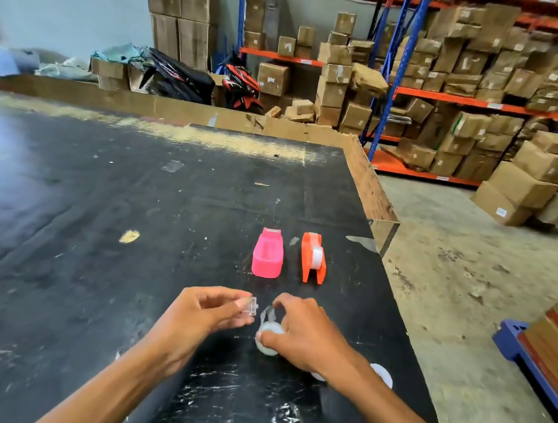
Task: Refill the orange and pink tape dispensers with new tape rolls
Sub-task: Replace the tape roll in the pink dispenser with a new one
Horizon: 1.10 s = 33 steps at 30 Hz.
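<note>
The pink tape dispenser (pixel 267 253) stands on the black table (pixel 98 209), its well showing no roll. Right beside it the orange tape dispenser (pixel 312 261) holds a clear tape roll (pixel 317 257). Nearer to me, my right hand (pixel 306 334) grips a second clear tape roll (pixel 267 342) on the tabletop, with a short strip of tape (pixel 266 312) pulled up from it. My left hand (pixel 202 317) pinches a small clear plastic hub (pixel 249 305) just left of that strip. More white rolls (pixel 382 375) lie behind my right wrist, partly hidden.
The table's right edge (pixel 398 310) drops to a concrete floor. A cardboard rim (pixel 178 107) lines the far edge. Shelves of cardboard boxes (pixel 474 77) and motorbikes (pixel 239 86) stand beyond. A blue pallet with stacked boxes (pixel 549 346) sits at the right.
</note>
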### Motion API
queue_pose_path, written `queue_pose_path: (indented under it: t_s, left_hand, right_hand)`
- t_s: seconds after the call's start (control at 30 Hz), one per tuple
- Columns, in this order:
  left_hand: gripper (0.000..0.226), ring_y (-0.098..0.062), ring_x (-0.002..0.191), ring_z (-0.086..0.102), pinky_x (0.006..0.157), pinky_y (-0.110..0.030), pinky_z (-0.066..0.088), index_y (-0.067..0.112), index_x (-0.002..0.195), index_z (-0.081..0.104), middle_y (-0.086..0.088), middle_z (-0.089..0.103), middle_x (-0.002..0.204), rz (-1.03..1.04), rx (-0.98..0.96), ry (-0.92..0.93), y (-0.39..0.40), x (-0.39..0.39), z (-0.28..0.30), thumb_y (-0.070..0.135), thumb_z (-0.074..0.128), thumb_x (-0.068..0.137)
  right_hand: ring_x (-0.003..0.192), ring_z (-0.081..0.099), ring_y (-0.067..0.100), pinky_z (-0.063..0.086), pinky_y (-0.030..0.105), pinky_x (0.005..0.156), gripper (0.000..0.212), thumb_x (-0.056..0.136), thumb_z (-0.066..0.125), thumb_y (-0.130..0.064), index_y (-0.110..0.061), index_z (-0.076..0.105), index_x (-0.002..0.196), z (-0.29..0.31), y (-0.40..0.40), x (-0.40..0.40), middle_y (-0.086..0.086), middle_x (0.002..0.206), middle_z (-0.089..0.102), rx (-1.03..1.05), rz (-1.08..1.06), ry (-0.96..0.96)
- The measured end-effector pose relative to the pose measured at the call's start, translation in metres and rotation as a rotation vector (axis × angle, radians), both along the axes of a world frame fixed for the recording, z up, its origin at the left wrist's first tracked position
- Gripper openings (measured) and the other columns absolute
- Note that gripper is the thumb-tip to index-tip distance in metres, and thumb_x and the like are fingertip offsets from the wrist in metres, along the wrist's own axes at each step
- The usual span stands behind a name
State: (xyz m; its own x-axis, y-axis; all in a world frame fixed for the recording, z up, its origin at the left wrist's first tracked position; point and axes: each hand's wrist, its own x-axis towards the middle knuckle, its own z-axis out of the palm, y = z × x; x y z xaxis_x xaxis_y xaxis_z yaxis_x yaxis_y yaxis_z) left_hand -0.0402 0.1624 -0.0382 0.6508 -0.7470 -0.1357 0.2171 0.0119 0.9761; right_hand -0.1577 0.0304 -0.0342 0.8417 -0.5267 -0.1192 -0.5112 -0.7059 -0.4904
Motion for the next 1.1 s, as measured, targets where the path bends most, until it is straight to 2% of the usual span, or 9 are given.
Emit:
queue_pose_path:
  t_s: [0.1, 0.17, 0.23, 0.33, 0.5, 0.8, 0.87, 0.97, 1.1]
  left_hand:
    - [0.011, -0.018, 0.075, 0.073, 0.068, -0.017, 0.06, 0.004, 0.089, 0.077, -0.021, 0.077, 0.091, 0.011, -0.005, 0.004, 0.002, 0.001, -0.002, 0.005, 0.067, 0.082]
    - [0.012, -0.018, 0.077, 0.073, 0.07, -0.016, 0.059, 0.004, 0.089, 0.077, -0.019, 0.077, 0.092, 0.008, -0.006, -0.001, 0.0, -0.001, -0.001, 0.005, 0.068, 0.081]
    - [0.013, -0.017, 0.08, 0.073, 0.07, -0.015, 0.058, 0.008, 0.088, 0.079, -0.014, 0.079, 0.091, -0.014, -0.005, -0.03, -0.001, -0.004, -0.003, 0.007, 0.069, 0.08]
    - [0.015, -0.012, 0.081, 0.073, 0.069, -0.015, 0.056, 0.015, 0.09, 0.08, -0.006, 0.08, 0.09, -0.067, -0.014, -0.138, -0.004, -0.011, 0.0, 0.009, 0.07, 0.08]
    - [0.019, -0.012, 0.092, 0.073, 0.079, -0.018, 0.057, 0.022, 0.094, 0.079, 0.003, 0.08, 0.093, -0.072, -0.024, -0.236, -0.009, -0.017, 0.005, 0.013, 0.065, 0.085]
    - [0.036, -0.005, 0.099, 0.071, 0.078, -0.006, 0.051, 0.022, 0.088, 0.08, 0.005, 0.079, 0.095, -0.06, -0.131, -0.181, -0.002, -0.009, 0.024, 0.008, 0.048, 0.095]
    - [0.037, -0.003, 0.099, 0.07, 0.077, -0.005, 0.05, 0.023, 0.087, 0.08, 0.007, 0.079, 0.095, -0.068, -0.129, -0.196, 0.001, -0.005, 0.024, 0.008, 0.047, 0.095]
    - [0.038, -0.002, 0.096, 0.071, 0.081, -0.01, 0.054, 0.024, 0.083, 0.081, 0.008, 0.08, 0.093, -0.043, -0.112, -0.187, 0.005, 0.007, 0.023, 0.006, 0.049, 0.094]
    - [0.016, -0.008, 0.09, 0.073, 0.076, -0.021, 0.059, 0.023, 0.093, 0.077, 0.005, 0.08, 0.09, 0.004, -0.099, -0.171, 0.005, 0.027, 0.026, 0.019, 0.063, 0.089]
  right_hand:
    - [0.087, 0.065, 0.018, 0.055, 0.039, 0.083, 0.053, 0.077, 0.069, -0.032, -0.02, 0.052, 0.125, 0.008, -0.007, -0.002, 0.006, 0.091, 0.072, 0.224, -0.108, -0.223]
    - [0.074, 0.069, 0.016, 0.059, 0.035, 0.08, 0.051, 0.081, 0.071, -0.023, -0.017, 0.051, 0.129, 0.012, -0.014, -0.01, 0.006, 0.085, 0.074, 0.482, -0.106, -0.378]
    - [0.074, 0.072, 0.017, 0.059, 0.027, 0.077, 0.05, 0.083, 0.07, -0.018, -0.018, 0.051, 0.129, 0.016, -0.012, -0.015, 0.008, 0.089, 0.075, 0.644, -0.033, -0.438]
    - [0.082, 0.072, 0.016, 0.058, 0.021, 0.08, 0.049, 0.082, 0.071, -0.013, -0.02, 0.053, 0.127, 0.014, -0.008, -0.021, 0.005, 0.098, 0.076, 0.605, 0.006, -0.506]
    - [0.086, 0.071, 0.009, 0.056, 0.019, 0.079, 0.05, 0.08, 0.073, -0.01, -0.033, 0.054, 0.12, 0.013, -0.009, -0.021, -0.009, 0.093, 0.076, 0.531, 0.013, -0.586]
    - [0.096, 0.069, 0.003, 0.057, 0.017, 0.077, 0.044, 0.075, 0.078, -0.014, -0.045, 0.061, 0.102, 0.011, 0.009, 0.012, -0.023, 0.093, 0.072, 0.473, -0.03, -0.74]
    - [0.096, 0.069, 0.004, 0.056, 0.016, 0.076, 0.047, 0.075, 0.078, -0.013, -0.041, 0.06, 0.108, 0.01, 0.013, 0.018, -0.022, 0.092, 0.072, 0.489, -0.037, -0.742]
    - [0.098, 0.068, 0.002, 0.056, 0.016, 0.079, 0.054, 0.076, 0.077, -0.011, -0.022, 0.057, 0.125, 0.012, 0.017, 0.031, -0.014, 0.101, 0.069, 0.494, -0.031, -0.724]
    - [0.096, 0.07, 0.009, 0.056, 0.017, 0.079, 0.06, 0.077, 0.076, -0.006, -0.025, 0.051, 0.129, 0.02, 0.018, 0.045, -0.004, 0.102, 0.074, 0.58, -0.034, -0.745]
